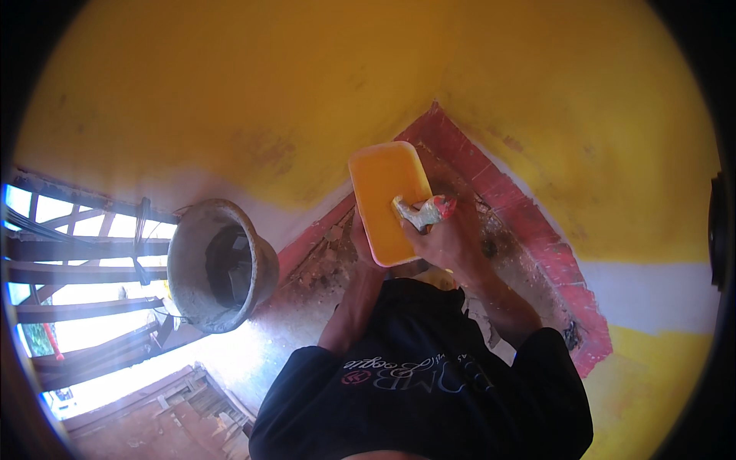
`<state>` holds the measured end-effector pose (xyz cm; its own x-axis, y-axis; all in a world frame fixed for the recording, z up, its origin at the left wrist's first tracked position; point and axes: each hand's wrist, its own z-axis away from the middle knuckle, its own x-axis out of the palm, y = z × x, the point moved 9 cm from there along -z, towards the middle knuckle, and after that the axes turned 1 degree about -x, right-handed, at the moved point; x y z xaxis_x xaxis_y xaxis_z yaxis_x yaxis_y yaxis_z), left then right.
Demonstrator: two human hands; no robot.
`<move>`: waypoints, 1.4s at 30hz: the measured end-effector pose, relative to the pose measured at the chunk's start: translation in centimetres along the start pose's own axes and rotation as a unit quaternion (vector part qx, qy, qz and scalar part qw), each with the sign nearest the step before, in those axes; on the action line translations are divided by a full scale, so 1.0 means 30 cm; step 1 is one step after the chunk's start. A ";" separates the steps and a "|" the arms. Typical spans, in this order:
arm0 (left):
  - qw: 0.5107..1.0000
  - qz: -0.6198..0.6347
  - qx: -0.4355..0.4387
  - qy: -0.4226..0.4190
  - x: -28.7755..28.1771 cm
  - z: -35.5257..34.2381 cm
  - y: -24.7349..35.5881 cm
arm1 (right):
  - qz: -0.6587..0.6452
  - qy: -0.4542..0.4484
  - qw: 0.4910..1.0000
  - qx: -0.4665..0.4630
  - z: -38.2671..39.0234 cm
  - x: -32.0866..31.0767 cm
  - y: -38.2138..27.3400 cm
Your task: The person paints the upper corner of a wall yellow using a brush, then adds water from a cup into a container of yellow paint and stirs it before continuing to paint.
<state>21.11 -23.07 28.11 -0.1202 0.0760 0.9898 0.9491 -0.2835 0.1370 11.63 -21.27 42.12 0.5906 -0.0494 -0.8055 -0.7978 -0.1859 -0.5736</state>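
A rectangular tub with rounded corners and a pale rim holds yellow-orange paint and is tilted in front of my chest. My left hand is closed on its near left side, with most of the fingers hidden beneath and behind it. My right hand grips a paintbrush over the tub's right side. Whitish, paint-smeared patches cover the brush, and red shows at one end of it. Its tip is at the paint, though I cannot tell how deep it goes.
Yellow painted walls meet at a corner, with a red band along their base. Rubble and dirt lie inside the corner. To the left, a grey bucket stands beside dark slats with bright light behind them.
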 end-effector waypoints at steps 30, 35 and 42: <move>0.999 -0.002 0.006 0.046 -0.004 0.016 -0.011 | 0.008 0.042 0.997 -0.057 -0.155 0.060 -0.085; 0.999 0.035 -0.012 0.039 -0.015 0.029 -0.039 | 0.022 0.056 0.994 -0.086 -0.212 0.030 -0.087; 1.000 0.021 -0.009 0.010 -0.016 0.040 -0.033 | 0.049 -0.100 0.993 0.037 -0.235 0.051 0.048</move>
<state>20.57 -21.67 27.46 -0.0866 0.0451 0.9952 0.9483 -0.3025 0.0962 12.23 -28.53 41.12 0.4798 0.1337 -0.8671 -0.8612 -0.1171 -0.4946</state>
